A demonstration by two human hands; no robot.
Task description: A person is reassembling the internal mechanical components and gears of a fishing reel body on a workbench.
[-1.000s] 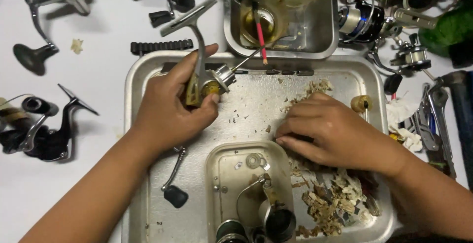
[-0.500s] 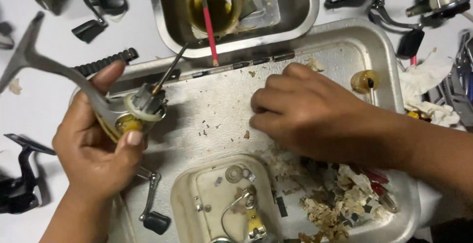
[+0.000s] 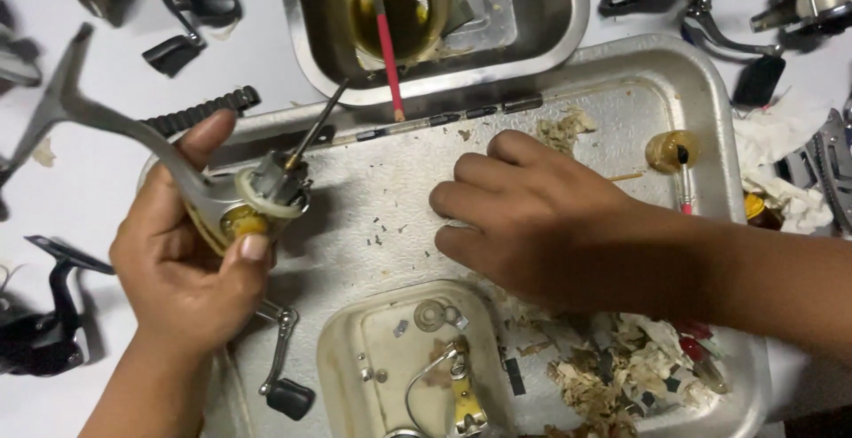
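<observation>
— Right, what do you have in the left hand (image 3: 191,260)?

— I see it wrapped around a grey fishing reel body (image 3: 226,203), fingers underneath and the thumb pressed on its yellow greased side. The reel's long foot sticks out up and to the left, over the white table (image 3: 106,83), and a thin shaft (image 3: 315,127) pokes up from it toward the upper tray.

— And the right hand (image 3: 532,220)?

— It lies palm down on the big metal tray (image 3: 710,101), fingers curled under against the tray floor. I cannot tell whether they pinch anything; whatever is beneath them is hidden.

— What sits around it?

— Just below the knuckles is a small cream plastic tray (image 3: 355,349) with little parts and a wire bail in it. A heap of soiled paper scraps (image 3: 621,376) lies at the wrist. Above, a smaller steel tray (image 3: 559,12) holds a cup of oil (image 3: 390,12) with a red-handled brush (image 3: 388,47) standing in it. A black reel handle (image 3: 284,385) lies below the left hand.
</observation>
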